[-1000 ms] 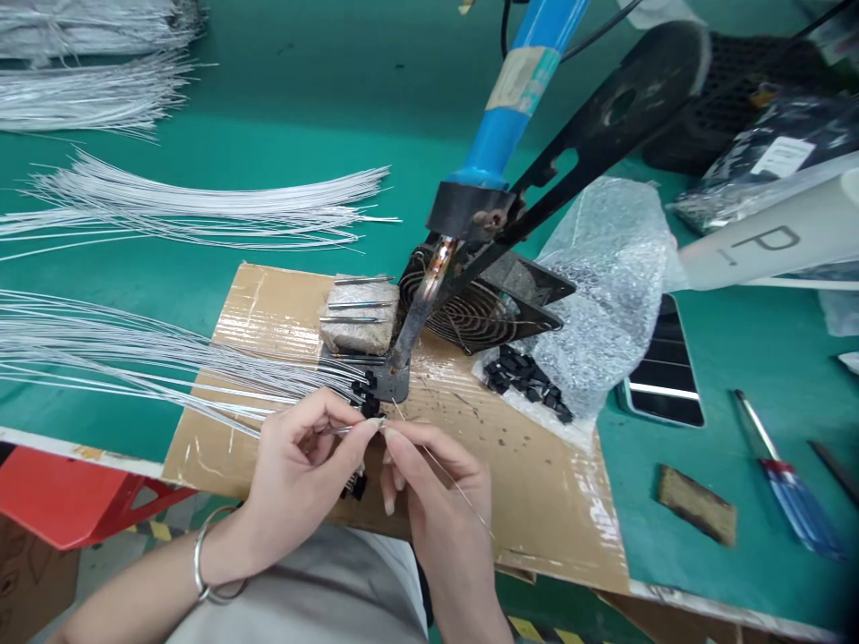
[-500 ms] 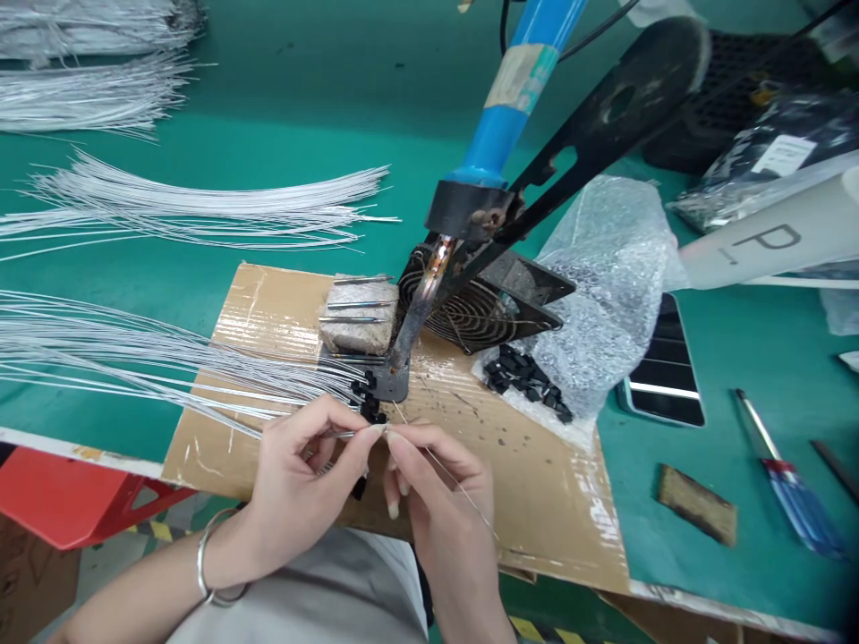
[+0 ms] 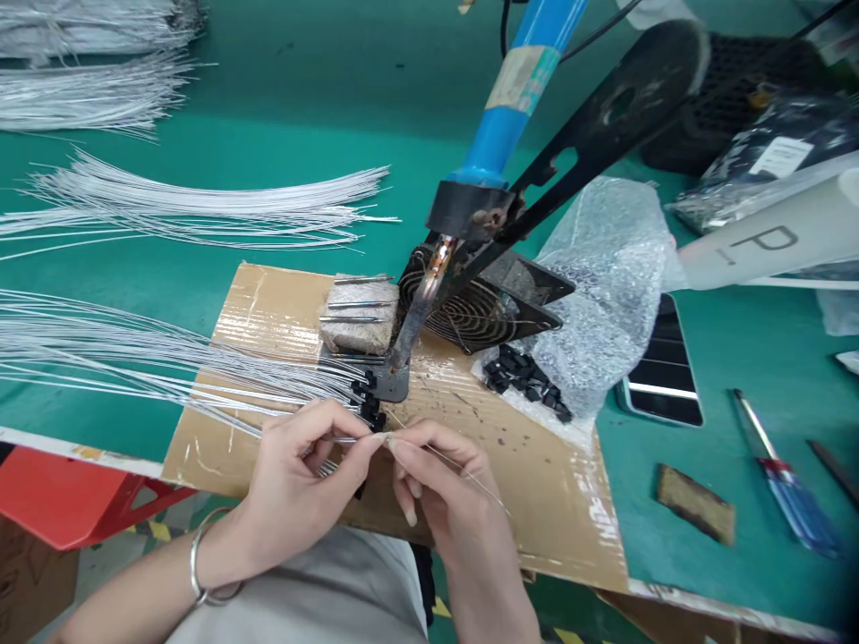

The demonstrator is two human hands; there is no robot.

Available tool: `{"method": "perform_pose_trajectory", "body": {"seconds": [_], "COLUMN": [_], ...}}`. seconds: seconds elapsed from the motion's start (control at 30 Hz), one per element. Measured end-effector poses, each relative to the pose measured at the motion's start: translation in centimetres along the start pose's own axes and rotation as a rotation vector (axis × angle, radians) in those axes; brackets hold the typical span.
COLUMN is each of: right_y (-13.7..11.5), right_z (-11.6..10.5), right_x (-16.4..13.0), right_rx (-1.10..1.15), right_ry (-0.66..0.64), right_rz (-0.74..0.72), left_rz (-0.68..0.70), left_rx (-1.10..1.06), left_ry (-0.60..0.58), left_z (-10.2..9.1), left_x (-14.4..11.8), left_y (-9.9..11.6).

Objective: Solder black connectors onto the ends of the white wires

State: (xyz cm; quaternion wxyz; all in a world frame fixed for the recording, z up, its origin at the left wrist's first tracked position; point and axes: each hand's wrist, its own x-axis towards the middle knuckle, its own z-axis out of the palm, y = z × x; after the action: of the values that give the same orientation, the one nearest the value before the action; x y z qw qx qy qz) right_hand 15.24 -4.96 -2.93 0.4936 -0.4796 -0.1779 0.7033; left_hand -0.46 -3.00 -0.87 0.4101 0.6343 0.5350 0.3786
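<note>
My left hand pinches the end of a thin white wire between thumb and forefinger. My right hand pinches a fine solder wire that trails off to the right. Both fingertips meet just in front of the tip of a blue-handled soldering iron clamped at a slant in a black stand. Small black connectors sit at the iron's tip. Everything rests on a taped cardboard sheet. A fan of white wires lies to the left.
A sponge block with metal pins and a black fan grille sit behind the iron. Loose black connectors lie by bubble wrap. To the right lie a phone, a blue screwdriver and a brown pad.
My right hand has shifted slightly right and down, and the solder wire now lies flatter. My left hand barely moved.
</note>
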Motion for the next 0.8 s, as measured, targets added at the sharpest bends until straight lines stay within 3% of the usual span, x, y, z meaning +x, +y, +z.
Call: {"method": "perform_pose_trajectory", "body": {"seconds": [0.47, 0.8], "right_y": [1.3, 2.0], "right_z": [0.7, 1.7], "right_x": [0.1, -0.1], "right_rx": [0.112, 0.161], "right_ry": [0.036, 0.117], "right_rz": [-0.070, -0.098], "left_rz": [0.000, -0.132], "left_rx": [-0.001, -0.096], "left_ry": [0.072, 0.083], "left_z": [0.9, 1.5], "left_x": [-0.3, -0.8], "left_y": [-0.4, -0.7]}}
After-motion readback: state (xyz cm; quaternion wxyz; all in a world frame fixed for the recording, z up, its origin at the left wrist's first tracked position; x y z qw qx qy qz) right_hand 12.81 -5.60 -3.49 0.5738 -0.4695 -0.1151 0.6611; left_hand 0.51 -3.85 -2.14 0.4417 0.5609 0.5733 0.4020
